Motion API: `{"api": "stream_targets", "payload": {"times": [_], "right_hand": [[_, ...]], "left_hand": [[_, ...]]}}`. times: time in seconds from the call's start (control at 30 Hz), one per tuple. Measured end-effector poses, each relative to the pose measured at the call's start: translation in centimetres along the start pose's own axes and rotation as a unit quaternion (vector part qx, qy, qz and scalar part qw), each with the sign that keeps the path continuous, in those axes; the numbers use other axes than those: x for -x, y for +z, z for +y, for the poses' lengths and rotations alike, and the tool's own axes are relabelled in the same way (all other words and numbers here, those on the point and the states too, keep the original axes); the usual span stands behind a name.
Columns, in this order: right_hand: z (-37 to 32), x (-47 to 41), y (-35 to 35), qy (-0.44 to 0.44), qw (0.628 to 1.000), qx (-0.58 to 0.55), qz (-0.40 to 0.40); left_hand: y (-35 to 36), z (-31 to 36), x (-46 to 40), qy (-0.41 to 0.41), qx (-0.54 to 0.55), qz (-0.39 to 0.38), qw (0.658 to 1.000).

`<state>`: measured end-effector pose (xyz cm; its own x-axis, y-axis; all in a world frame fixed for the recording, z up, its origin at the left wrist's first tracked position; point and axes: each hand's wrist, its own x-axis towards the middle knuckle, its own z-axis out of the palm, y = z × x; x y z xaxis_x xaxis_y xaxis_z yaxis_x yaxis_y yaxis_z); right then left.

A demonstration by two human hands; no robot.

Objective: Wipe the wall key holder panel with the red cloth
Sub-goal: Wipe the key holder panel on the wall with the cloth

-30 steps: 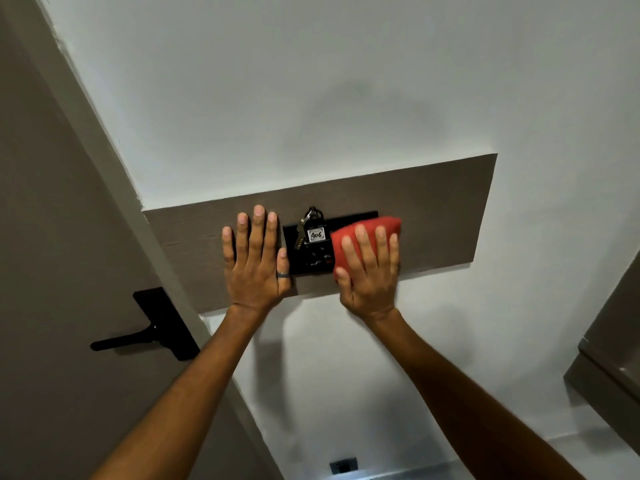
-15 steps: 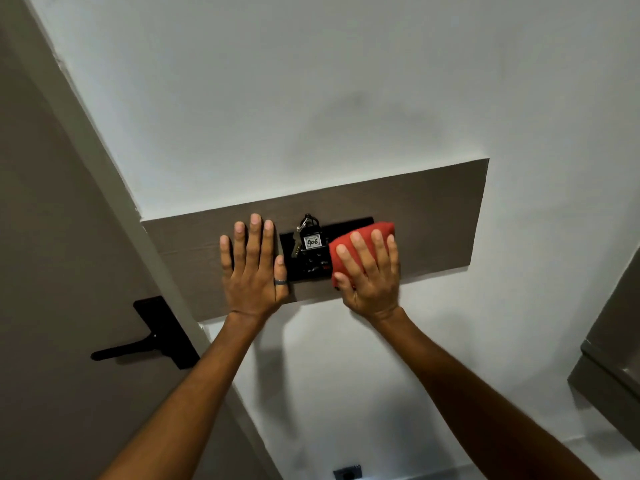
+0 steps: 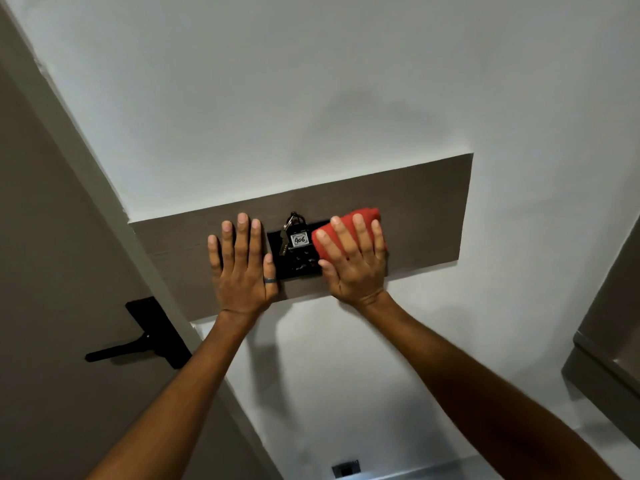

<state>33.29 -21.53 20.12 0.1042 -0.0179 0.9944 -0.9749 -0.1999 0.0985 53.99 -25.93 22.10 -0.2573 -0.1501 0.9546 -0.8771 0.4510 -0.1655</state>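
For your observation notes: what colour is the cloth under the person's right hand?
Red: the cloth shows under the right hand, head view.

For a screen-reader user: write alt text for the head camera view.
A right hand presses a red cloth flat against a brown wall panel, beside a black key holder with tagged keys. The left hand rests open on the panel.
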Motion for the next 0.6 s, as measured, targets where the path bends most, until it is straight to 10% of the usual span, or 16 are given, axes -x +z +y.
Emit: {"api": "stream_targets", "payload": {"times": [0.6], "right_hand": [[-0.5,-1.1,-0.3,0.044,0.999,0.006,-0.002]], "left_hand": [[-0.1,0.1,0.0,-0.003,0.0,0.004,1.0]]}}
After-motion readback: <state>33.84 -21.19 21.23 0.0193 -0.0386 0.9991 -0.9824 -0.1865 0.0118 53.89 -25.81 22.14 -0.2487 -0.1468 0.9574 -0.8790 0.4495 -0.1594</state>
